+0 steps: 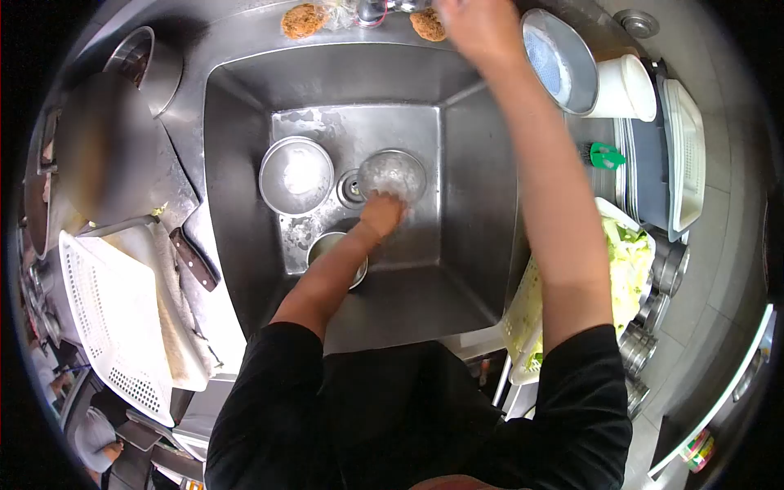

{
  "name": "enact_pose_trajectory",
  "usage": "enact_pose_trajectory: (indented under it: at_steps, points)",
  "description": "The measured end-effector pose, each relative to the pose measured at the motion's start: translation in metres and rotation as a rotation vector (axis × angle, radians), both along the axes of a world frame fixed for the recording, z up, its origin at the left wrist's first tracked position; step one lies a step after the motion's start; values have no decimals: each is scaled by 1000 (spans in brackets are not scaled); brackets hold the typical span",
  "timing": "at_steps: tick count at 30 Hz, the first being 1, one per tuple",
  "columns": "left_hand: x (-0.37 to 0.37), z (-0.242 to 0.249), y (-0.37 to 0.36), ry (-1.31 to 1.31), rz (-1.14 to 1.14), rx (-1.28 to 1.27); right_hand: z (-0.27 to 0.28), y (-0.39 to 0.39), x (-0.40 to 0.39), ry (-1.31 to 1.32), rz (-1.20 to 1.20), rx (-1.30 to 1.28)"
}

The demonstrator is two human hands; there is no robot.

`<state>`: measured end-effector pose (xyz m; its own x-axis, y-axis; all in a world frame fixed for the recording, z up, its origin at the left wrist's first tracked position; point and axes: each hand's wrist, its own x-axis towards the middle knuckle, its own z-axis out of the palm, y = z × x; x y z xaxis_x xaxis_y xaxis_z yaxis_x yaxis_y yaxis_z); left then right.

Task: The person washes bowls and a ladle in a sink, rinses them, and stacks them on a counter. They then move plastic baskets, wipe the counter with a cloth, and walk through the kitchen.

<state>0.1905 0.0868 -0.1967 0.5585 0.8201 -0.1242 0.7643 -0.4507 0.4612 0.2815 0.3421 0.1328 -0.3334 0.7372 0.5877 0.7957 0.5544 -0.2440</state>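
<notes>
My left hand (384, 214) is down in the steel sink (478, 188), at the near rim of a round metal bowl (392, 173); its fingers are blurred, and the grip cannot be made out. My right hand (480, 28) reaches to the sink's back edge at the top, beside a brown scrubber (428, 25) and near the faucet (371, 11); motion and the frame edge hide its fingers. Left of the drain stands another round metal bowl (296, 176) with a bright, whitish inside. A smaller metal bowl (356, 276) lies partly under my left forearm.
Left of the sink are a knife (194, 260), a white perforated basket (114, 318) and a metal pot (163, 72). On the right are a basin (581, 69), a white container (633, 90), a green brush (606, 156) and a basket of cut greens (629, 269). Another brown scrubber (302, 21) sits behind.
</notes>
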Motion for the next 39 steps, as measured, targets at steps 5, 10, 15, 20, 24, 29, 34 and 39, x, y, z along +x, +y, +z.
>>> enact_pose_trajectory:
  at_steps: [5, 10, 15, 20, 24, 29, 34, 39]
  points:
    - [-28, 16, 40, -140, 176, -93, -82, -30, -17, -18, -17, -22]
    - [-41, 11, 52, -193, 353, -100, -46, -37, 5, -79, -115, -36]
    - [-49, 58, 92, -355, 500, -223, 34, -6, 59, 158, -450, -55]
    - [-51, 87, 139, -537, 580, -240, -23, 41, 138, -389, -638, -570]
    - [-63, 86, 165, -551, 608, -345, -45, 59, 168, -269, -602, -976]
    - [-70, 92, 174, -724, 642, -534, -44, 47, 187, -92, -632, -1031]
    - [-68, 143, 166, -647, 648, -448, 21, 5, 134, 45, -644, -231]
    - [-61, 120, 175, -823, 706, -375, 20, -84, 24, 478, -472, -351]
